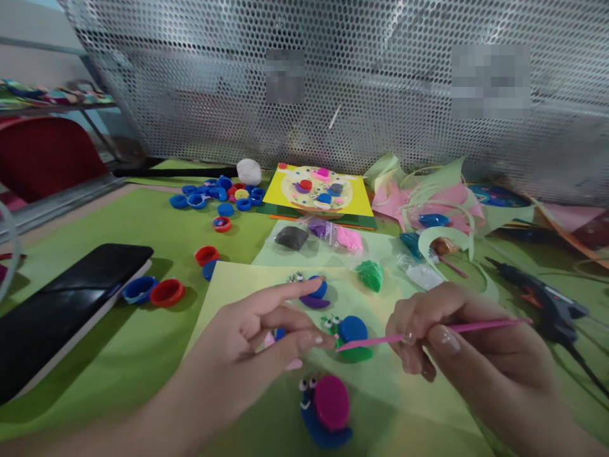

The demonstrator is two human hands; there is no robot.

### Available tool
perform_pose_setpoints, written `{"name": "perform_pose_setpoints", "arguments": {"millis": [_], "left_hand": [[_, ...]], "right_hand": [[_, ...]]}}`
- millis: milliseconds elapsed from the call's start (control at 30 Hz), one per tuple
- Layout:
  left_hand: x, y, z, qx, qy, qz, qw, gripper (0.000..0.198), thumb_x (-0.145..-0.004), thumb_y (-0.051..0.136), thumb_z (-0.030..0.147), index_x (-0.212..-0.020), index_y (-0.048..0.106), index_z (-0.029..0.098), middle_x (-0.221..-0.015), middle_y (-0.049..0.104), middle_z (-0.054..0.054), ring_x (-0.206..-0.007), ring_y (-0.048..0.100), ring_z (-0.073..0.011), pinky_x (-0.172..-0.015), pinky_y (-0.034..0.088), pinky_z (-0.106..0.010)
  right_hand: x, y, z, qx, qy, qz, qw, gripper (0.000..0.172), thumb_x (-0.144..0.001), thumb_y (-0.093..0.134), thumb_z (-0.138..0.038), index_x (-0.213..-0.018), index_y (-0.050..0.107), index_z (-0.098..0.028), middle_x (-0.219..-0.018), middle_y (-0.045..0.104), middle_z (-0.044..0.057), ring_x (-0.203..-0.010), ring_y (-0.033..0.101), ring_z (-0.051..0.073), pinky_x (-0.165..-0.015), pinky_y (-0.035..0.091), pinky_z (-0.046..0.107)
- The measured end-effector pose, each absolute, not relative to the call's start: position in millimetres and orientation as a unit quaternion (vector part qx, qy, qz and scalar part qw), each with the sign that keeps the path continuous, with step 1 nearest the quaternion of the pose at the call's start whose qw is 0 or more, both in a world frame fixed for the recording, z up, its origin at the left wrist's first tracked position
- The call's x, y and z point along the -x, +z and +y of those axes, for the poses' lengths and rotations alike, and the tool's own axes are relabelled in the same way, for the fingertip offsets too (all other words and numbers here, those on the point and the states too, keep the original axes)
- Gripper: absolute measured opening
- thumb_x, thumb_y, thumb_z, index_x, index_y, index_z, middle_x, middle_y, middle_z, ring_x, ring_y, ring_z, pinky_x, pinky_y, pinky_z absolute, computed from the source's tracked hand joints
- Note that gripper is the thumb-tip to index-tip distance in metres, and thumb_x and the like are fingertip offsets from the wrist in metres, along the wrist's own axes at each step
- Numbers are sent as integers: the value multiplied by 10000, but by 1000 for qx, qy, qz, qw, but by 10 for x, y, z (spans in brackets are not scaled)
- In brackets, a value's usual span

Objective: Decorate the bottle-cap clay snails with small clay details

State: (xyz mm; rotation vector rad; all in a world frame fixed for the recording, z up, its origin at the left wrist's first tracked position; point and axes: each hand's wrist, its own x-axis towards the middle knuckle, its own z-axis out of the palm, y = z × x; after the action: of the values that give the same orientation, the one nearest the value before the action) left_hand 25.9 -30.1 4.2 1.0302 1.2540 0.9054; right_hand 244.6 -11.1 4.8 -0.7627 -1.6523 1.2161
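My right hand (457, 343) pinches a thin pink modelling tool (371, 343) between thumb and fingers, its tip pointing left. My left hand (271, 336) has its index finger stretched out, while the thumb and another finger meet at the tool's tip; anything between them is too small to make out. Under both hands lies a pale yellow-green sheet (228, 285) with clay snails on it. One has a blue cap shell and green body (353, 330), another a magenta shell and blue body (332, 403). A purple-bodied snail (314, 301) and a pink one are partly behind my left hand.
Bagged clay in black (291, 237), pink (349, 238) and green (370, 275) lies beyond the sheet. Bottle caps (207, 256) and a black phone (71, 304) are at left. A glue gun (537, 292) sits right, paper scraps (428, 190) behind. A yellow snail picture (273, 193) stands by the mesh wall.
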Motion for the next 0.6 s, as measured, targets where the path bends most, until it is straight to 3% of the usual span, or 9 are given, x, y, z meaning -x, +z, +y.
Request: {"name": "perform_pose_setpoints", "arguments": {"millis": [100,167,267,333,467,600], "left_hand": [[-243,48,-307,-508,390,546,541,525,-647,809,289,-1149,657,292,-734,748,15,-805,692,-199,-819,535,-262],[-231,47,-300,-539,385,546,513,565,-600,839,272,-1135,664,314,-693,735,29,-796,688,-198,-804,519,-236],[-212,61,-248,-535,406,576,466,261,-629,812,338,-878,743,300,-828,746,24,-738,676,-187,-676,512,-214],[-177,84,-183,-559,432,600,377,123,-712,742,368,-801,748,284,-852,738,22,-722,660,-175,-628,479,-199],[-22,132,-16,-656,412,608,173,299,-846,588,340,-1134,658,299,-635,640,36,-607,575,-151,-478,352,-195],[133,128,161,-687,355,626,99,314,-905,492,363,-1165,612,234,-658,610,24,-545,503,-136,-523,345,-211]], "right_hand": [[-2441,45,-106,301,498,-675,454,119,-932,545,-302,-864,629,-253,-636,636,-9,-541,534,105,-453,433,174],[-2440,47,-104,302,500,-672,455,114,-931,548,-300,-864,628,-253,-642,637,-6,-542,532,106,-448,425,175],[-2447,53,-104,309,498,-668,458,121,-933,545,-292,-858,627,-247,-637,634,-6,-553,534,108,-466,433,181],[-2456,57,-106,308,495,-670,459,124,-935,542,-296,-858,626,-246,-636,632,-8,-555,530,106,-473,434,180],[-2460,61,-105,311,492,-675,454,127,-933,543,-293,-853,627,-241,-640,639,-3,-547,530,106,-461,436,177],[-2448,67,-98,310,491,-670,463,137,-922,561,-296,-832,639,-226,-620,644,5,-538,535,112,-454,445,181]]}}
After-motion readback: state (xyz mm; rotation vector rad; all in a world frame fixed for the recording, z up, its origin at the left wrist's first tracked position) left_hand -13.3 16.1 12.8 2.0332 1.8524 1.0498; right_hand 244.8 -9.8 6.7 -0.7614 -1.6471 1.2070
